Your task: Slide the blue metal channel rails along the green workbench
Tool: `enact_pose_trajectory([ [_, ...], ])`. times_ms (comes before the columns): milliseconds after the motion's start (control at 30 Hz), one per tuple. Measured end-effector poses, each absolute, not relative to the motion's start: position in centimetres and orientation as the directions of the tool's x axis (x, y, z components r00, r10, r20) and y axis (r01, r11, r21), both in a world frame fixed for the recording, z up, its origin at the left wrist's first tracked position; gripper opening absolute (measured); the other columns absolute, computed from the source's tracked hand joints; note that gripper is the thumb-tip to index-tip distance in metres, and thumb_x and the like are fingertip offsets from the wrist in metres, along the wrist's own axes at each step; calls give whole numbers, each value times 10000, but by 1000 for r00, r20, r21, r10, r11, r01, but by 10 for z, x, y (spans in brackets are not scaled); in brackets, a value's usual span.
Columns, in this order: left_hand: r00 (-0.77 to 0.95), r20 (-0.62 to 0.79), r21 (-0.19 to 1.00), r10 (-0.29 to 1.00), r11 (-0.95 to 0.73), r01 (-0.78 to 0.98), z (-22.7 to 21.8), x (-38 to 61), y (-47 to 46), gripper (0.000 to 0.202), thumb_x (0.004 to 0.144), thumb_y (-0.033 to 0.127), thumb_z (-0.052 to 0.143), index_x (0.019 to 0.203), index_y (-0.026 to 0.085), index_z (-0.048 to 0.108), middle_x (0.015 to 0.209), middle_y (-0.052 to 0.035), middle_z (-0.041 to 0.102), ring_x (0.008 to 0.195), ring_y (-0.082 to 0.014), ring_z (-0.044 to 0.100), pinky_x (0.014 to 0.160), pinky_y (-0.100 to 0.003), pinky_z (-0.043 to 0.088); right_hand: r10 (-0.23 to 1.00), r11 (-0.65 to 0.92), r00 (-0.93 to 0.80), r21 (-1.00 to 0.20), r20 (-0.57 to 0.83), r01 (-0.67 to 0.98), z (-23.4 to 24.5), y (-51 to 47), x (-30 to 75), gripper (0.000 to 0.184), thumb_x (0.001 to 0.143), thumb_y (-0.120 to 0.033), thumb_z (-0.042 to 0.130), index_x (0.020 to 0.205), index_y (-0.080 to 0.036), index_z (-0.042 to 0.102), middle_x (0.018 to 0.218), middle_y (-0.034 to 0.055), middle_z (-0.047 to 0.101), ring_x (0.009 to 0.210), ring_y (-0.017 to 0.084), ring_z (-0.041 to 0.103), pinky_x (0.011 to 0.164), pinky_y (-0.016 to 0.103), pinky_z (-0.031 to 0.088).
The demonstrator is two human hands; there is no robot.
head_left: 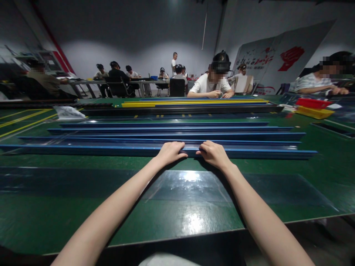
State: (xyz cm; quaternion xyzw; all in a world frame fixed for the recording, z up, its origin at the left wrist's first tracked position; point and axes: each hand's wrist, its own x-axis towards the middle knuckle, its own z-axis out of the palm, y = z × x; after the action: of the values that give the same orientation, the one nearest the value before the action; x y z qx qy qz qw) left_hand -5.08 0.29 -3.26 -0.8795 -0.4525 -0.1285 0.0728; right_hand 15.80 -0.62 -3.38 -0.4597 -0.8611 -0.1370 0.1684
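Both my arms reach forward over a green table (83, 218). My left hand (169, 152) and my right hand (213, 153) sit side by side on the nearest long blue rail (83, 149), fingers curled over its top edge. The rail runs across the table from left to right. Behind it lie several more blue rails (166, 129) in parallel rows. A dark glossy sheet (249, 188) lies flat on the table under my forearms.
Yellow and dark rails (194, 103) lie farther back. Red and yellow trays (314, 107) stand at the right. A person in a white shirt (212, 85) sits across the table; other people sit at tables behind and at the right. The table's front edge runs below my elbows.
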Motion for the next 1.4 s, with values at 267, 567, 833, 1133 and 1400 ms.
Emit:
enact_pose_trajectory([
  [267, 560, 288, -12, 777, -582, 813, -31, -51, 3, 322, 747, 497, 565, 854, 196, 523, 887, -52, 643, 849, -215, 590, 660, -263, 396, 780, 534, -503, 24, 373, 845, -29, -7, 157, 218, 840, -317, 456, 749, -172, 591, 813, 63, 614, 761, 153, 525, 595, 239, 292],
  [567, 589, 293, -25, 754, -609, 793, -27, -49, 1, 321, 756, 488, 562, 860, 184, 541, 891, -41, 649, 846, -199, 597, 640, -245, 381, 815, 489, -463, 17, 348, 872, -25, -10, 168, 197, 819, -311, 458, 738, -180, 582, 801, 57, 621, 748, 158, 541, 579, 239, 284],
  [833, 576, 317, 4, 754, -608, 794, -26, -54, 4, 314, 764, 488, 553, 861, 190, 561, 878, -14, 646, 807, -171, 590, 609, -229, 357, 850, 436, -413, 5, 327, 900, -21, -11, 182, 208, 799, -325, 468, 693, -186, 580, 753, 43, 622, 713, 152, 543, 564, 236, 273],
  [1133, 580, 292, -22, 760, -601, 799, -26, -59, 7, 327, 767, 507, 537, 805, 185, 573, 843, -13, 635, 791, -167, 580, 575, -220, 326, 882, 355, -337, 5, 330, 935, -20, -13, 196, 218, 780, -341, 459, 670, -190, 571, 743, 39, 616, 689, 150, 536, 544, 232, 261],
  [1400, 575, 296, -44, 763, -591, 806, -29, -59, 7, 352, 791, 520, 492, 778, 182, 587, 849, -18, 629, 827, -168, 579, 585, -219, 337, 882, 356, -341, 15, 325, 934, -21, -13, 192, 191, 773, -334, 463, 706, -188, 566, 772, 44, 609, 723, 160, 532, 557, 239, 281],
])
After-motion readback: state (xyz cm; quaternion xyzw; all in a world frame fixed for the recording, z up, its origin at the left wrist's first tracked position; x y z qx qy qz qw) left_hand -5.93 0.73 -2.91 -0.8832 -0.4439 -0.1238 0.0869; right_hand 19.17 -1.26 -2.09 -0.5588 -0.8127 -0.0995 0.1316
